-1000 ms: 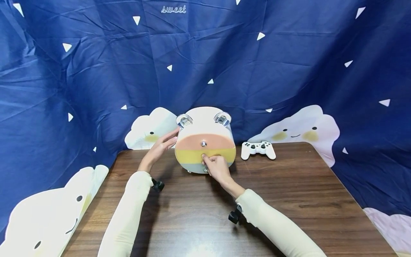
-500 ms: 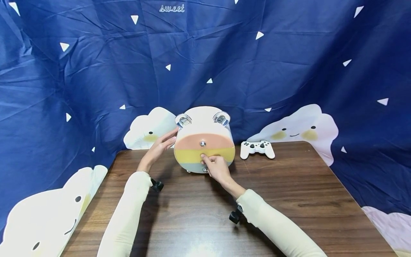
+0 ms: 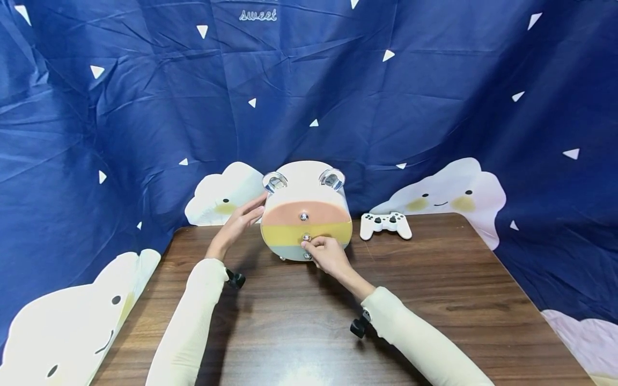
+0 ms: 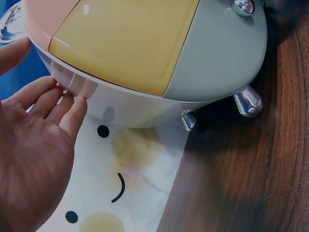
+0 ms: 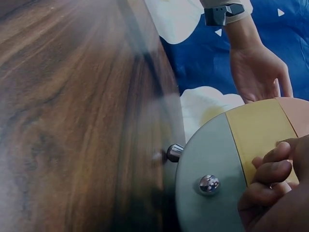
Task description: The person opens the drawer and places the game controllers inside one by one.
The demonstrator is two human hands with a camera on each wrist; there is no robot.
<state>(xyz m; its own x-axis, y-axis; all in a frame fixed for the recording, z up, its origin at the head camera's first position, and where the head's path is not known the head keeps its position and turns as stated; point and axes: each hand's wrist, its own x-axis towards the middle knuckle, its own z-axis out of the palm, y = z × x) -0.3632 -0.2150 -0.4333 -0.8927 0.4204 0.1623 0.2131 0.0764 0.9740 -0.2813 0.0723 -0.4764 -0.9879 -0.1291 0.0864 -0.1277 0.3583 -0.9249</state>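
Note:
A small oval drawer cabinet [image 3: 307, 185] stands at the table's back, with two chrome rings on top. Its front bears a pink drawer [image 3: 285, 213], a yellow drawer [image 3: 280, 234] and a green drawer [image 3: 285, 252], all pushed in, each with a round chrome knob. My right hand [image 3: 330, 256] is just below the yellow drawer's knob [image 3: 306, 237], fingers loosely bent; that knob shows above the thumb. In the left wrist view, my left hand [image 4: 41, 125] rests its fingertips against the cabinet's white side wall [image 4: 125, 108], palm facing it.
A white game controller [image 3: 385, 225] lies right of the cabinet near the table's back edge. Short chrome feet [image 4: 248, 101] hold the cabinet above the brown wooden table [image 3: 289, 321]. A blue curtain [image 3: 169, 107] with clouds hangs behind.
My right hand has slid slightly down from the yellow drawer's knob, which was behind the fingers before and now shows. My left hand has stayed at the cabinet's side.

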